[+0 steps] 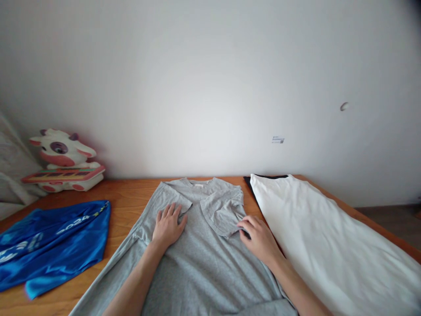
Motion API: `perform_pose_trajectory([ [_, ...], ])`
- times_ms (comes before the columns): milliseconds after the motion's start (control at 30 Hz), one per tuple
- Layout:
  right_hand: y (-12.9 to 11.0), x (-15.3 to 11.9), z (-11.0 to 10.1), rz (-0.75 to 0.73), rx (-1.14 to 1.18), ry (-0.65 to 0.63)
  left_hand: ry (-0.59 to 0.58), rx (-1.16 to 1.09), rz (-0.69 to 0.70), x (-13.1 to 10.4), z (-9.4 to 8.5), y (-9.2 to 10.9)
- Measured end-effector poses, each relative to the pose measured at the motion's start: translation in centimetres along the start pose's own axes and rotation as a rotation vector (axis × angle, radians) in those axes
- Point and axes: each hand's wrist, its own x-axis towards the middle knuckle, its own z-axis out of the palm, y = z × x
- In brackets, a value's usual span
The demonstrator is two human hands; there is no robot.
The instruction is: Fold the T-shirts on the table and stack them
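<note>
A grey T-shirt (197,245) lies spread on the wooden table, its collar toward the wall and both short sleeves folded inward over the body. My left hand (168,226) rests flat with fingers spread on the left sleeve and the cloth beside it. At the right sleeve's lower outer edge, my right hand (258,237) has its fingers curled, the thumb and fingertips closed on the grey cloth. The right sleeve looks crumpled near those fingertips. The shirt's lower part runs out of view under my forearms.
Blue printed cloth (66,245) lies on the wooden table (126,197) at the left. Behind it stands a cow-shaped toy keyboard (64,175). White cloth (315,228) over a black piece (247,181) covers the right side. A wall (210,87) rises behind the table.
</note>
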Motion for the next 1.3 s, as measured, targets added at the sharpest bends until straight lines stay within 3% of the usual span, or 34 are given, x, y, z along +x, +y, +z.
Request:
perform_pose_trajectory([
  [100, 0.4, 0.0, 0.6, 0.111, 0.100, 0.130, 0.012, 0.000, 0.008, -0.1, 0.0, 0.0],
  [233, 2.9, -0.3, 0.9, 0.534, 0.290, 0.408, 0.015, 0.009, 0.010, 0.0, -0.2, 0.1],
  [300, 3.8, -0.5, 0.7, 0.608, 0.283, 0.464, 0.025, 0.011, 0.017, 0.0, -0.2, 0.2],
  [400, 3.5, -0.6, 0.0, 0.354, 0.110, 0.397, 0.031, 0.022, 0.016, 0.0, -0.3, 0.2],
  [500, 2.1, -0.3, -0.7, 0.087, -0.032, 0.218, 0.029, 0.029, 0.019, 0.0, -0.2, 0.1],
  [567, 1.8, 0.1, -0.9, 0.079, 0.044, 0.135, 0.028, 0.029, 0.021, 0.0, -0.1, 0.0],
  [600, 2.1, 0.3, -0.8, 0.144, 0.134, 0.155, 0.030, 0.027, 0.020, 0.0, 0.0, 0.0],
  [700, 4.3, 0.6, -0.6, 0.549, 0.470, 0.511, 0.037, 0.017, 0.019, 0.1, 0.0, 0.0],
  [767, 6.1, 0.4, -0.7, 0.745, 0.580, 0.734, 0.036, 0.007, 0.018, 0.0, -0.1, 0.0],
  [867, 7.4, -0.1, -1.5, 0.798, 0.570, 0.833, 0.034, -0.005, 0.011, 0.0, -0.3, 0.1],
  [933, 6.9, 0.0, -2.2, 0.725, 0.410, 0.881, 0.035, -0.007, 0.004, 0.0, -0.3, 0.1],
  [1000, 5.7, 0.8, -2.7, 0.520, 0.161, 0.834, 0.035, -0.008, 0.001, 0.0, -0.2, 0.2],
  [1100, 4.1, 3.6, -3.0, 0.218, -0.041, 0.522, 0.034, -0.006, 0.002, -0.1, -0.3, 0.2],
  [1200, 3.6, 7.7, -2.6, 0.196, -0.044, 0.142, 0.027, -0.002, 0.003, -0.2, -0.5, 0.4],
  [1300, 4.6, 12.1, -1.2, 0.259, -0.034, -0.052, 0.025, 0.001, -0.001, -0.3, -0.6, 0.5],
])
